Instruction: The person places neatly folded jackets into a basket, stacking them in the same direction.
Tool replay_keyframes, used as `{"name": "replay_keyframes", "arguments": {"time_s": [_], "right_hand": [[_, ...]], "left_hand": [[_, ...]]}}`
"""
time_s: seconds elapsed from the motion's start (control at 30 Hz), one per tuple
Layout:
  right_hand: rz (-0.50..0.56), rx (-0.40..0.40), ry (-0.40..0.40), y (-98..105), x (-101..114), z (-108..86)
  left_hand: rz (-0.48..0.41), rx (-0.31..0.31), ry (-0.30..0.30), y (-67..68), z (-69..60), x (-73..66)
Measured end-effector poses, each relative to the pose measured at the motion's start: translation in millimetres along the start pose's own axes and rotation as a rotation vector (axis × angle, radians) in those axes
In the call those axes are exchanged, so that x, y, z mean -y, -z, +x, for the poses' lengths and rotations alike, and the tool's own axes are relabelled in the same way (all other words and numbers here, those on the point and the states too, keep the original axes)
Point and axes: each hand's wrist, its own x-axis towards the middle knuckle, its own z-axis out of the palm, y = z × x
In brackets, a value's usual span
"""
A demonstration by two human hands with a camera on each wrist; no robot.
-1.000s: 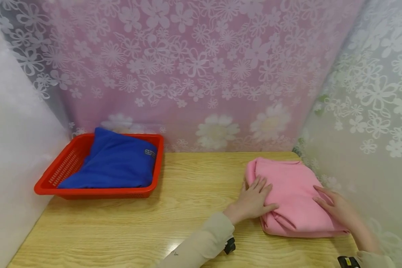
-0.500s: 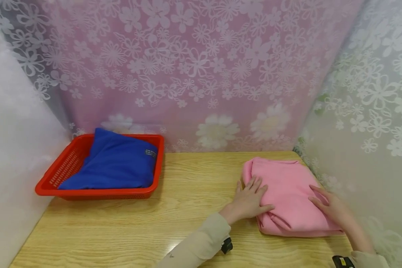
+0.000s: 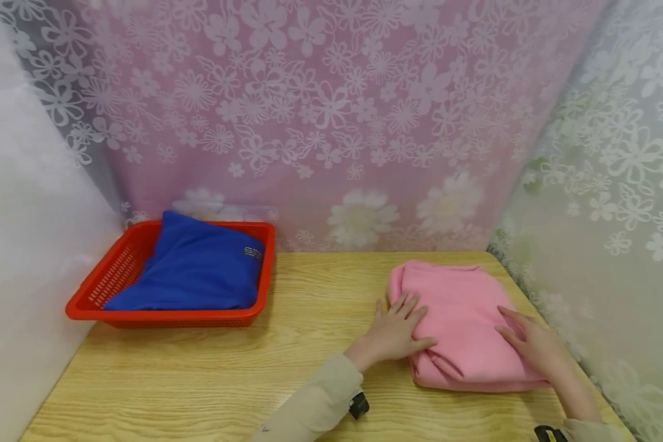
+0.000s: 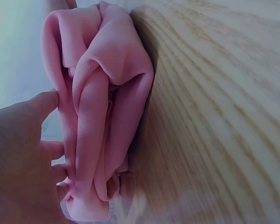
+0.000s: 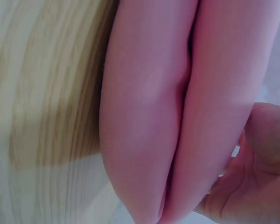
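A folded pink cloth (image 3: 464,313) lies in a thick bundle on the right part of the wooden table (image 3: 199,380). My left hand (image 3: 392,331) rests spread on its left side, thumb and fingers on the fabric. On the right side, my right hand (image 3: 536,347) touches the top with thumb and fingers extended. The left wrist view shows the bundle's loose layered folds (image 4: 91,126) beside the left hand (image 4: 23,140). Two thick rounded layers (image 5: 144,107) face the right wrist camera, with the right hand (image 5: 252,172) against the upper one.
At the table's back left stands a red plastic basket (image 3: 171,315) holding a blue cloth (image 3: 199,270) with a small printed label. A pink floral curtain (image 3: 309,123) hangs behind the table, and pale sheets stand at the left and right sides.
The pink cloth has shifted a little to the left on the table, with both hands moving along on it. The head view has turned slightly.
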Motion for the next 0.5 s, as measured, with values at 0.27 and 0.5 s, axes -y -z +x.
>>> {"name": "replay_keyframes", "arguments": {"time_s": [0.27,0.5], "right_hand": [[-0.019,0.003,-0.015,-4,16,0.3],[0.152,0.016,0.100,-5,-5,-13.6]], "left_hand": [[-0.058,0.020,-0.003,6.0,-9.7,14.6],[-0.102,0.031,-0.005,11.2,-15.1,19.6]]}}
